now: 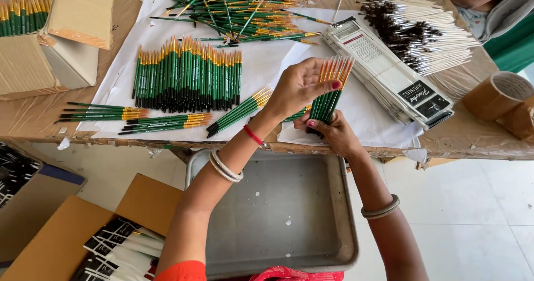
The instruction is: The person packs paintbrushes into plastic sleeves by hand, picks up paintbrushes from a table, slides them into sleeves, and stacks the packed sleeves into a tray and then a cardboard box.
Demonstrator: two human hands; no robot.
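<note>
Far left, on the tabletop (33,119): an open cardboard box (61,36) with more green brushes standing in its corner.

On the white paper sheet (267,64): a neat row of green-handled brushes (189,75) with gold ferrules, tips away from you; three small bundles (161,119) lying flat below it, and a loose heap (245,11) above.

Centre: your left hand (297,86) is spread flat, fingers extended, its fingertips resting against the tips of the fan of brushes (331,89); it grips nothing.

Just right: your right hand (331,131) is closed around the dark lower ends of that same fan, holding it upright above the near edge of the tabletop (about a dozen brushes, side by side).

Below both hands: a grey metal tray (278,214), bare save a few specks.

Right of the fan: a stack of flat printed packets (389,75), then a pile of white-handled brushes (417,30) with dark bristles.

Far right: a roll of brown tape (498,94).

Lower left, on the floor: a carton (67,236) holding black-and-white packets.
</note>
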